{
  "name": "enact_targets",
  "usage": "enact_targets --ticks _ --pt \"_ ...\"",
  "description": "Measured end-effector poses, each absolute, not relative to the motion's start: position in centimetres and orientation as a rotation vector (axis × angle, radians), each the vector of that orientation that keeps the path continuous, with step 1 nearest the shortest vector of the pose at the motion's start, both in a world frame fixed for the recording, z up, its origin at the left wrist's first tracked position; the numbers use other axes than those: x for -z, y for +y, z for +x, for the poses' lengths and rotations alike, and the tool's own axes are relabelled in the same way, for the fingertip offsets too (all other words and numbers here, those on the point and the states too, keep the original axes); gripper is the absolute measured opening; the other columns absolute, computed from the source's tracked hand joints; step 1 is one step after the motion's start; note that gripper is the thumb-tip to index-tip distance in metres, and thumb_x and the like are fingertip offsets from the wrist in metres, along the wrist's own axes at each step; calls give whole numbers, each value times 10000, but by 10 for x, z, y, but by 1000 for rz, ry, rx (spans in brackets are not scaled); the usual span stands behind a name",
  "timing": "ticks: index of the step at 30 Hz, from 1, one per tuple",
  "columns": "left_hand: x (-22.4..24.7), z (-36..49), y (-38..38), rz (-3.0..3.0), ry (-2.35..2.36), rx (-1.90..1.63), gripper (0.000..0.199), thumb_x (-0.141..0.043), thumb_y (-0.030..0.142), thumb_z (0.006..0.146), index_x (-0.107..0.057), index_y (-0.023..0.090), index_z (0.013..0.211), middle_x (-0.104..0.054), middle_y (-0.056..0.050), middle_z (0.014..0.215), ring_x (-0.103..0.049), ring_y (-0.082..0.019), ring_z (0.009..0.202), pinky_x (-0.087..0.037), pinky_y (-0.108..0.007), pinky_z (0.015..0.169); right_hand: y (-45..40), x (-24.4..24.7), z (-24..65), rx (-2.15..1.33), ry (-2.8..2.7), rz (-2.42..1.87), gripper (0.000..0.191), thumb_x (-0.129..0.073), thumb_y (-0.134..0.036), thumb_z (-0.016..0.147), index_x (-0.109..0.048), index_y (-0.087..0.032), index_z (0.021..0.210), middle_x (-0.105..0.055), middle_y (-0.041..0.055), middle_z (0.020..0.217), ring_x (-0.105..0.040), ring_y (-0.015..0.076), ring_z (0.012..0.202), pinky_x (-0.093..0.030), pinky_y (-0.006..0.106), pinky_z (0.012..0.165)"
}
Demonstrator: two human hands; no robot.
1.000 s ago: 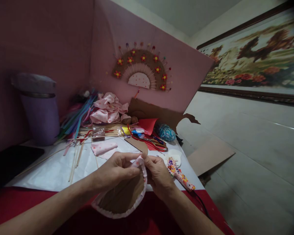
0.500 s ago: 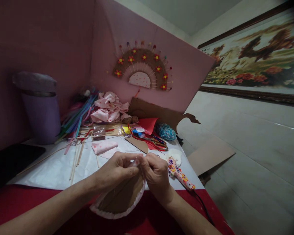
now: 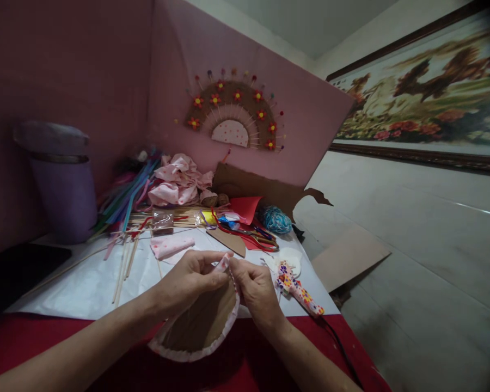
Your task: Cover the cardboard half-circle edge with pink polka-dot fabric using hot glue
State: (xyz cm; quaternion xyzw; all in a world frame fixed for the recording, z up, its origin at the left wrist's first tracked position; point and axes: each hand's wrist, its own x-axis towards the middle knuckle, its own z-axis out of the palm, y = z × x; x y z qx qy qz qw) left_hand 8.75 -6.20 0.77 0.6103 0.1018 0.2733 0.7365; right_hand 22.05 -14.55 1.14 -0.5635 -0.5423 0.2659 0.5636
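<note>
Between my hands is a half-round cardboard piece (image 3: 206,321), its bare brown side facing me and a folded pink-white fabric edge (image 3: 188,355) running along its rim. My left hand (image 3: 194,280) pinches the upper corner, thumb over the fabric. Close beside it, my right hand (image 3: 253,288) has its fingers closed at the same corner, gripping the rim. A small pink fabric flap (image 3: 221,263) stands up between the fingertips. To the right of my right hand lies a flower-patterned glue gun (image 3: 298,291) with a dark cord.
Scissors (image 3: 265,243), teal yarn (image 3: 275,219), red paper (image 3: 245,209), wooden sticks (image 3: 126,267) and crumpled pink fabric (image 3: 179,179) lie on the white-covered table. A purple bin (image 3: 65,190) stands left, near a dark flat object (image 3: 28,272). A decorated cardboard fan (image 3: 232,109) hangs on the pink panel.
My right hand has shifted slightly down and its fingers have loosened from a tighter fist. The fabric flap between my fingertips shows more now. The view has moved a little.
</note>
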Motion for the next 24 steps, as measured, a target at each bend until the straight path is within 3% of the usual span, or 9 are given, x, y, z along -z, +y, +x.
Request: enact_targets --ticks 5,11,14,24 --pt "-6 89 -61 1348 237 -643 360 -728 281 717 -703 191 1064 -702 -38 889 -597 -175 838 -444 -292 781 -145 -10 219 -340 -1397 -1368 454 -514 -429 894 -450 -171 526 -385 -28 574 -346 101 558 -286 249 544" --pt "-17 87 -63 1282 344 -684 404 -768 278 639 -712 184 1028 -708 -30 827 -606 -168 754 -456 -294 733 -145 -8 222 -814 -1064 -1306 515 -471 -635 825 -473 -182 581 -358 -52 502 -275 73 429 -214 222 416" --pt "-20 86 -64 1345 377 -707 384 -745 288 658 -712 176 1024 -699 -25 793 -593 -158 693 -450 -279 673 -147 -6 221 -847 -1040 -1292 471 -559 -604 789 -465 -190 586 -314 -76 475 -243 66 411 -195 215 404" --pt "-8 91 -64 1448 333 -734 271 -699 310 719 -705 148 936 -665 -25 786 -577 -163 714 -455 -275 663 -151 4 223 -3 -1527 -1464 333 -423 -317 924 -505 -186 628 -505 24 665 -451 147 631 -312 277 594"
